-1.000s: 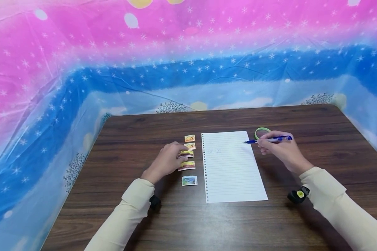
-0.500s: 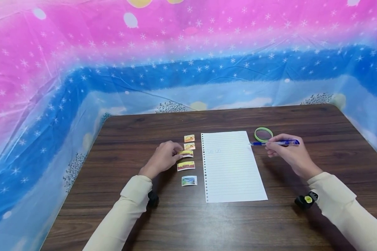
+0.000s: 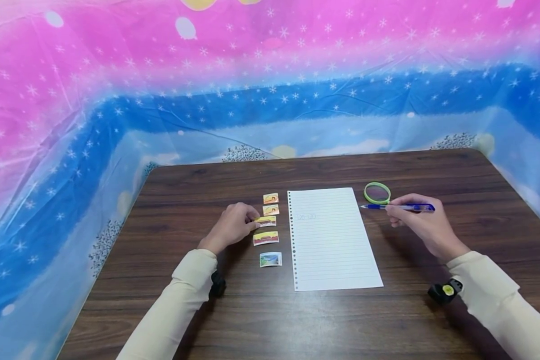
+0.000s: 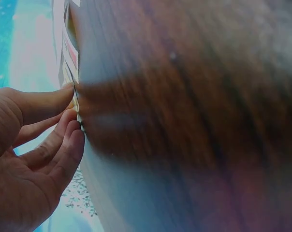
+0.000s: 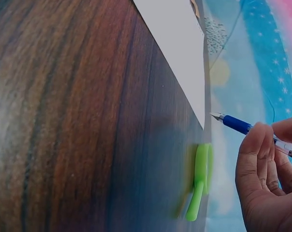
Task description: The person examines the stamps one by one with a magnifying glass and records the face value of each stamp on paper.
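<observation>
The left hand [image 3: 228,227] reaches in from the left. Its thumb and fingertips touch the left end of a yellow-and-red postage stamp [image 3: 266,221], third from the top in a column of several. In the left wrist view, the fingers [image 4: 64,157] are bent slightly, with the thumb apart from them. The right hand [image 3: 425,222] pinches a blue gel pen [image 3: 398,207], its tip pointing left, just off the right edge of a lined sheet [image 3: 335,255]. Faint blue writing [image 3: 306,217] shows near the sheet's upper left.
Beyond the pen lies a green-rimmed magnifying glass [image 3: 377,192], whose handle [image 5: 194,205] shows in the right wrist view. A blue landscape stamp [image 3: 270,259] is the lowest in the column. A patterned cloth [image 3: 252,107] hangs behind the brown wooden table [image 3: 162,200].
My right hand has moved right with the pen, off the sheet. My left hand has drawn slightly left, from over the third stamp to its left end. The stamps barely differ.
</observation>
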Available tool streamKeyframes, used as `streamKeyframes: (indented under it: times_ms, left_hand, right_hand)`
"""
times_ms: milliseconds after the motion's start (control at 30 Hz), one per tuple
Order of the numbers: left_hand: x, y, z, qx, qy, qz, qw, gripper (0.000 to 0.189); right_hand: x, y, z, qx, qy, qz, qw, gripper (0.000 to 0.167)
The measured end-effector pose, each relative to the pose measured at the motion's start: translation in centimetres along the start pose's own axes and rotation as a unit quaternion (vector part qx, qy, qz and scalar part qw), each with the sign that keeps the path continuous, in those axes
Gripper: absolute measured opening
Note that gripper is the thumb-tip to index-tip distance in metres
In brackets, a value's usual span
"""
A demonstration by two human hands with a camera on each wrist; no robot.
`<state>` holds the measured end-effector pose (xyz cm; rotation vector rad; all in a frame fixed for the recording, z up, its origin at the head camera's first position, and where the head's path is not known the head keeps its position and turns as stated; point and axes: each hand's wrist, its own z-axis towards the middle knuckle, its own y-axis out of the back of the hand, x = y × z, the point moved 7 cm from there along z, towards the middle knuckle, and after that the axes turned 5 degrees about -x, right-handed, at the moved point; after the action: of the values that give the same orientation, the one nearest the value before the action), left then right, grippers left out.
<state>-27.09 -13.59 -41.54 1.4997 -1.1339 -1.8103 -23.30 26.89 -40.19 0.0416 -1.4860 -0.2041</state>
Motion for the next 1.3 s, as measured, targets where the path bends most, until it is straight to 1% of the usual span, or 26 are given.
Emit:
streamKeyframes:
  times_ms: [233, 567, 800, 900, 1100, 1300]
  left_hand:
    - [0.0, 0.1, 0.1, -0.002, 0.003, -0.008, 1.0000, 0.015]
    - [0.2, 0.0, 0.2, -0.005, 0.010, -0.008, 0.9999, 0.015]
    - [0.3, -0.2, 0.3, -0.004, 0.022, -0.011, 0.9997, 0.016]
    - [0.3, -0.2, 0.3, -0.003, 0.026, -0.012, 0.9996, 0.017]
    - [0.3, -0.1, 0.4, -0.002, 0.031, -0.009, 0.9995, 0.016]
    - [0.4, -0.1, 0.4, -0.002, 0.031, -0.010, 0.9995, 0.016]
  right_hand:
    - [-0.2, 0.6, -0.5, 0.005, 0.010, 0.022, 0.9997, 0.036]
    - [-0.9, 1.2, -0.8, -0.021, 0.015, 0.051, 0.9984, 0.032]
    - [-1.5, 1.4, -1.1, -0.021, 0.013, 0.089, 0.9957, 0.038]
    - [-1.7, 1.5, -1.2, -0.023, 0.012, 0.098, 0.9949, 0.035]
    - [-2.4, 1.9, -1.7, -0.041, 0.007, 0.090, 0.9951, 0.033]
    - [-3.0, 2.0, -1.8, -0.033, -0.002, 0.134, 0.9905, 0.025]
